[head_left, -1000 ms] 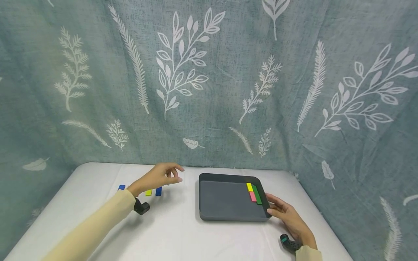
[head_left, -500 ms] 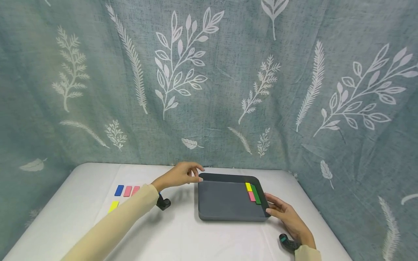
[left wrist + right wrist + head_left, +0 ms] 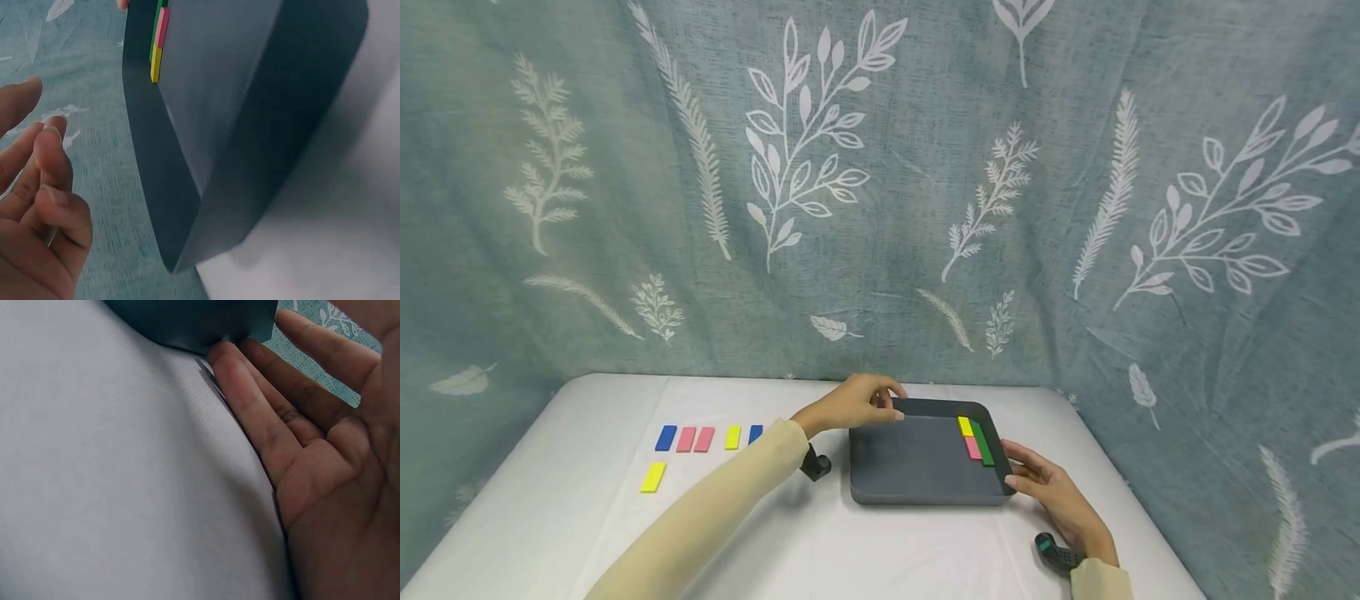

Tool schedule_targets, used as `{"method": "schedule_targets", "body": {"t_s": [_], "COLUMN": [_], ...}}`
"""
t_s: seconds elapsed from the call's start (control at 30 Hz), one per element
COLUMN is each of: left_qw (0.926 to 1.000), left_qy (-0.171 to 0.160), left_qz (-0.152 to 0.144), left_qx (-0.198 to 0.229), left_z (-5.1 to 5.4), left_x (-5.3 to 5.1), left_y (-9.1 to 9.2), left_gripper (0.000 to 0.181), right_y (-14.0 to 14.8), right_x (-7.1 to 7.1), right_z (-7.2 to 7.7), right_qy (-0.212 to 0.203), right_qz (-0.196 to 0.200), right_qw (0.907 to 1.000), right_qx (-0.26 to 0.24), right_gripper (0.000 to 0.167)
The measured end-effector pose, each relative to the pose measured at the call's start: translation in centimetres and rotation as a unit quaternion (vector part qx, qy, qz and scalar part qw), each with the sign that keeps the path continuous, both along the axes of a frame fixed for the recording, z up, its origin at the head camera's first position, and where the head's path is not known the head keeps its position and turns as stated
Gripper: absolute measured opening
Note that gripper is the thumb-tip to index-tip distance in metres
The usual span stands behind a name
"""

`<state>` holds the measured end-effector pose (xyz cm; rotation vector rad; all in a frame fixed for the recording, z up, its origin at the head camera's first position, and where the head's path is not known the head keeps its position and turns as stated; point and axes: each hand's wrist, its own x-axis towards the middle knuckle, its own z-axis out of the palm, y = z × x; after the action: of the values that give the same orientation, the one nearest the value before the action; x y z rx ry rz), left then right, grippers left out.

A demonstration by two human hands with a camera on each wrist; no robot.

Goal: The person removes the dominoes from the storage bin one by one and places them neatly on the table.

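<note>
The left hand [image 3: 852, 405], loosely curled around nothing visible, had left the loose blocks [image 3: 686, 439] for the tray [image 3: 910, 467], bringing both hands there; the right hand [image 3: 1054, 496], fingers fairly straight, touched its side near three blocks [image 3: 973, 448] inside.

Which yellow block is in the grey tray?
The yellow rectangular block touching a pink rectangular block in the dark grey tray; two other yellow blocks lie on the white table.
</note>
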<state>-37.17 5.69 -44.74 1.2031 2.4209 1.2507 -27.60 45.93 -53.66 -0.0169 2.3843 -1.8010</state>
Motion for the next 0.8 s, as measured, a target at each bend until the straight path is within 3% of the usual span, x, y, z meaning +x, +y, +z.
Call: {"method": "schedule_targets", "body": {"t_s": [0.3, 0.53, 0.8], "left_qw": [0.9999, 0.9989, 0.9985], "left_qy": [-0.009, -0.047, -0.055], "left_qz": [-0.004, -0.002, -0.002], "left_qx": [0.004, 0.004, 0.002], "left_z": [0.1, -0.5, -1.1], "left_x": [-0.5, -1.0, -1.2], "left_y": [3.1, 5.2, 7.5], "left_gripper": [0.035, 0.035, 0.033], "right_y": [0.6, 0.5, 0.3], "right_x": [0.3, 0.5, 0.4], "right_z": [0.1, -0.3, -0.2], "right_qy": [0.015, 0.007, 0.007], "right_qz": [0.015, 0.006, 0.011], "right_qw": [0.9998, 0.9999, 0.9997], "right_qx": [-0.003, -0.009, -0.021], "right_gripper": [0.070, 0.070, 0.068]}}
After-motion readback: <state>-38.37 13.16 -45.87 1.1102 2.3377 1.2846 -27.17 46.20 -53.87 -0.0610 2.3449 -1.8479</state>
